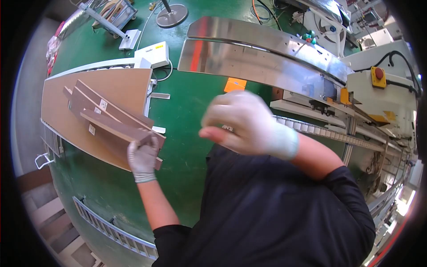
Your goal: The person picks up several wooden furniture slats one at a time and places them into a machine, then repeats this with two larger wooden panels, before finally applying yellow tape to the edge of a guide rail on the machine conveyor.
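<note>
My left hand (pixel 143 155), in a pale glove, is closed round the near right end of a brown board (pixel 116 127). That board lies tilted among several similar long brown boards (pixel 95 100), some with small white labels. They rest loosely on a large tan sheet (pixel 55 104). In front of my body, my right hand (pixel 242 122) is raised and blurred by motion. Its fingers are loosely curled, the bare-tipped thumb stands apart from them, and nothing shows in its grip.
A long metal machine table (pixel 249 58) runs along the far side to a white machine with a red stop button (pixel 379 73). Below it runs a roller track (pixel 320 130). A white box (pixel 153 54) adjoins the tan sheet. A metal rail (pixel 115 229) lies at lower left.
</note>
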Demonstrator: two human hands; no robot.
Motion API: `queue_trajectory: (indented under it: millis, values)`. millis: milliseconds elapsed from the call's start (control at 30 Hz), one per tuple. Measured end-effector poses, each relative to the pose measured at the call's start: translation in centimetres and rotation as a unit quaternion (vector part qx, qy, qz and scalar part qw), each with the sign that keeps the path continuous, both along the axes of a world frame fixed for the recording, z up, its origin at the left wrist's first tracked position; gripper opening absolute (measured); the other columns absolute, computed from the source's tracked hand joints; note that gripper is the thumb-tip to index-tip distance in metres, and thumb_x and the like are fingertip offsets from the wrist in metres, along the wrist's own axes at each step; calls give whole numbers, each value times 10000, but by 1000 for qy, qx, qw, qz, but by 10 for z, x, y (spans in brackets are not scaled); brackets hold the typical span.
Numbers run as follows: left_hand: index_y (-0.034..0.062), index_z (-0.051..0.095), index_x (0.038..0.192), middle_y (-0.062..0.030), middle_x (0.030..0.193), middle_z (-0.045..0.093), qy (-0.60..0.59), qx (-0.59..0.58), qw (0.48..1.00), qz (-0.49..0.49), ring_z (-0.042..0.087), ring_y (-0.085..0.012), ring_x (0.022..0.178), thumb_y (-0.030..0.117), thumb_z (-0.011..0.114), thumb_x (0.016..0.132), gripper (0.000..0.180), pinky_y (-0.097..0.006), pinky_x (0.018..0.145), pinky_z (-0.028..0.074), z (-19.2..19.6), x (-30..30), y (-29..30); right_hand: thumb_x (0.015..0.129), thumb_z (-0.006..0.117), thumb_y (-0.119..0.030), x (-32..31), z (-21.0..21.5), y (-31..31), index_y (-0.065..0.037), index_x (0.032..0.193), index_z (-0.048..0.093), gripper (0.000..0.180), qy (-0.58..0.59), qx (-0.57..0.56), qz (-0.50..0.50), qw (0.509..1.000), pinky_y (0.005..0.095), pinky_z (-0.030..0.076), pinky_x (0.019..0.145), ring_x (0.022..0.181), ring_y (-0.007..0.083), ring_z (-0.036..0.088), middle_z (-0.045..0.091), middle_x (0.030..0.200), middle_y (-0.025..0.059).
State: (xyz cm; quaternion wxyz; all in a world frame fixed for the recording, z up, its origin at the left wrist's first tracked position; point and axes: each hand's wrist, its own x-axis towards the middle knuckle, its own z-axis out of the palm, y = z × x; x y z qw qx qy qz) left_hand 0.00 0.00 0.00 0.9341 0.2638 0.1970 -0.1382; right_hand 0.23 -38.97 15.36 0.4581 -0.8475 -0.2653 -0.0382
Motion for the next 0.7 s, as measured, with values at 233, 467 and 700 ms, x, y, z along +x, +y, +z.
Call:
queue_trajectory:
  millis: [233, 467, 700]
  values:
    - [121, 487, 1480, -31, 1375, 594, -25, 103, 983, -152, 576, -188, 1273, 279, 784, 935, 640, -396, 1077, 475, -33, -62, -147, 849, 799, -281, -12, -123, 60, -51, 1350, 610, 583, 107, -155, 84, 978, 481, 553, 936, 1126, 383, 682, 697, 1243, 188]
    - [65, 588, 1335, -121, 1283, 664, 48, -35, 998, -4, 605, -293, 1218, 580, 515, 1043, 597, -461, 1106, 447, -50, -19, -127, 967, 695, -274, -46, -144, -27, -41, 1294, 648, 404, 261, -39, 13, 965, 430, 557, 888, 1044, 403, 699, 723, 1122, 215]
    - [87, 554, 1361, -84, 1307, 636, 41, 77, 991, -102, 605, -235, 1206, 424, 528, 1084, 437, -444, 1060, 465, -70, 55, -180, 960, 719, -266, -184, -150, -173, -5, 1215, 698, 366, 484, 105, -220, 841, 342, 541, 830, 930, 174, 679, 733, 1019, 91]
